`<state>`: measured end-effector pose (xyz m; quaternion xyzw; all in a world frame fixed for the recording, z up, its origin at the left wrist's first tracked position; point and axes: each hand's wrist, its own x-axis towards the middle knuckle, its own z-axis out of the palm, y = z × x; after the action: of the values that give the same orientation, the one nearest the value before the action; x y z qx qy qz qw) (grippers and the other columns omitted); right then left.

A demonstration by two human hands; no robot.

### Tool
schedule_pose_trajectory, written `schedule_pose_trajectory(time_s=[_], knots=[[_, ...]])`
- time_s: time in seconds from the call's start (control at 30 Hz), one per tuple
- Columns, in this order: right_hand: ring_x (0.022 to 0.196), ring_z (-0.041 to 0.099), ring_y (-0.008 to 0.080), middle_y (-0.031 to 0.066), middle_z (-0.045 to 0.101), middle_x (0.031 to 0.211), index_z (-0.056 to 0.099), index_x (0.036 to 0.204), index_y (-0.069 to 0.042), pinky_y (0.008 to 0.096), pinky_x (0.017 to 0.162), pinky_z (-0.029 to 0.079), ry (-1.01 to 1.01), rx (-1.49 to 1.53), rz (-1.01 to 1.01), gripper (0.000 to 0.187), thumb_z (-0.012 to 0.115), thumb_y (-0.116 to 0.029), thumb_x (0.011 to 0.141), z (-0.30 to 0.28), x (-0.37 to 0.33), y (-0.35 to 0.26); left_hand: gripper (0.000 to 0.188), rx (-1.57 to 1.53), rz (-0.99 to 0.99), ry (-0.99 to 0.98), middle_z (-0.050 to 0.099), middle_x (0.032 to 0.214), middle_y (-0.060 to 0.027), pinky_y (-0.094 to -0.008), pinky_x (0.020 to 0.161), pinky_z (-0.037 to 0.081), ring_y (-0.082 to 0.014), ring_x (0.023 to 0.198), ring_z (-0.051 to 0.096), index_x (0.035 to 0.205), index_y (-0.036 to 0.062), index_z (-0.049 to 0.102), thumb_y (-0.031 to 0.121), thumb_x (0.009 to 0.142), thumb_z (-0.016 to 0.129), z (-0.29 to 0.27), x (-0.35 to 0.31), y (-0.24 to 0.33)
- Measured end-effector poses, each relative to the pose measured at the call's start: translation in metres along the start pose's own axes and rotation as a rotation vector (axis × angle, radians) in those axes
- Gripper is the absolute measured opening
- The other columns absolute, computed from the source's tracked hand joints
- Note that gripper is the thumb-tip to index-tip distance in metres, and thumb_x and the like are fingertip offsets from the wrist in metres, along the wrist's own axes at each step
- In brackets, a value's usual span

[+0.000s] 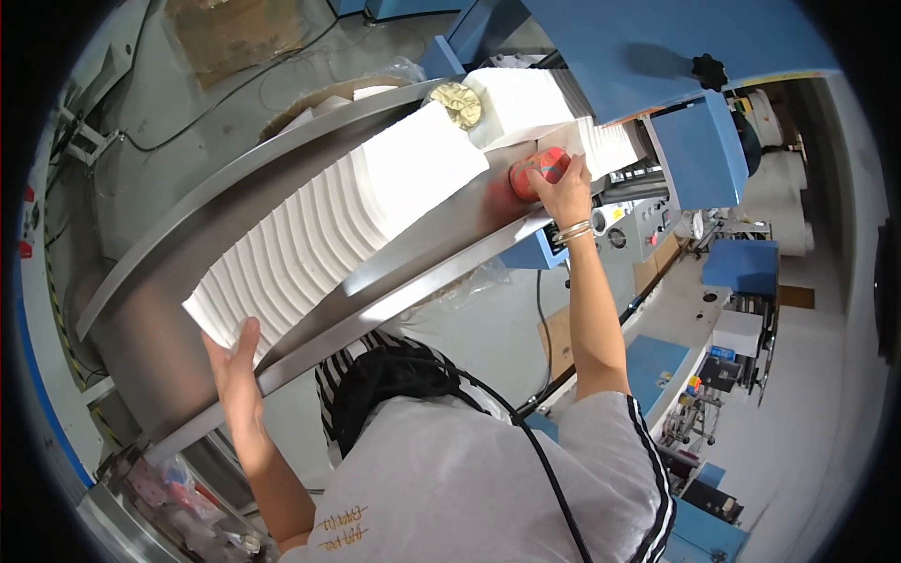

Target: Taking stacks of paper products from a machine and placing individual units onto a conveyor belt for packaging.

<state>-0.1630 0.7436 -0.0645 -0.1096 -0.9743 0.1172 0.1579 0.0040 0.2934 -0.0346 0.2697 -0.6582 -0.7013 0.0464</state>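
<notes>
Leftward, the left hand [238, 380] touches the end of a white stacked row [300, 244] on the metal table [150, 361], its grip too hidden to tell. Farther right, the right hand [566, 197] curls its fingers [578, 172] around a red, rounded object [526, 178] at the table.

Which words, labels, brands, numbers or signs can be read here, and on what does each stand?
None is clear enough to quote.
Shirt: gold lettering, too blurred to read.
Panel and yellow label: marks too small to read.
Red item in the right hand: any print is too blurred.
</notes>
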Motion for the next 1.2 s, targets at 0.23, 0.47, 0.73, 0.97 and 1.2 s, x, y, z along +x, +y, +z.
schedule_pose_trajectory(time_s=[0.23,0.47,0.73,0.97,1.2], knots=[[0.113,0.048,0.0480,0.0299,0.045,0.126,0.044,0.119,0.008,0.0475,0.097,0.041,-0.102,-0.165,0.085,0.078,0.075,-0.041,0.067,-0.007,-0.004,-0.005,0.067,-0.029,-0.079,0.027,0.039,0.140,-0.0123,-0.0345,0.110,0.020,-0.0215,0.128,0.036,0.142,-0.0006,0.028,0.012,0.087,0.063,-0.001,-0.003,-0.001],[0.116,0.047,0.0479,0.0247,0.039,0.135,0.041,0.129,0.004,0.0495,0.096,0.042,-0.049,-0.224,0.164,0.085,0.071,-0.049,0.069,-0.001,-0.006,-0.008,0.069,0.005,-0.144,0.061,0.037,0.141,-0.0122,-0.0333,0.109,0.021,-0.0211,0.127,0.035,0.145,0.0005,0.023,0.011,0.088,0.061,0.000,-0.005,0.003],[0.092,0.057,0.0345,0.0178,0.057,0.115,0.056,0.114,-0.003,0.0423,0.078,0.047,0.160,-0.131,-0.261,0.042,0.069,-0.023,0.080,-0.043,-0.034,-0.070,0.068,-0.014,-0.139,-0.018,0.034,0.142,-0.0122,-0.0332,0.108,0.024,-0.0216,0.127,0.036,0.145,-0.0004,0.020,0.011,0.090,0.058,-0.010,-0.004,-0.003],[0.079,0.060,0.0152,0.0134,0.064,0.095,0.056,0.115,0.004,0.0266,0.070,0.049,-0.140,0.715,-0.079,0.049,0.068,-0.033,0.084,0.000,-0.023,-0.112,0.076,0.061,-0.207,0.020,0.039,0.138,-0.0135,-0.0303,0.106,0.027,-0.0196,0.123,0.041,0.145,-0.0027,0.016,0.017,0.089,0.063,-0.004,-0.006,0.016],[0.079,0.055,0.0133,0.0076,0.059,0.086,0.050,0.125,0.006,0.0268,0.073,0.048,-0.507,0.719,0.084,0.078,0.072,-0.050,0.076,0.017,-0.016,-0.135,0.068,0.034,-0.041,-0.150,0.041,0.137,-0.0120,-0.0313,0.107,0.026,-0.0196,0.124,0.040,0.143,-0.0010,0.024,0.017,0.089,0.063,-0.020,0.002,0.007]])
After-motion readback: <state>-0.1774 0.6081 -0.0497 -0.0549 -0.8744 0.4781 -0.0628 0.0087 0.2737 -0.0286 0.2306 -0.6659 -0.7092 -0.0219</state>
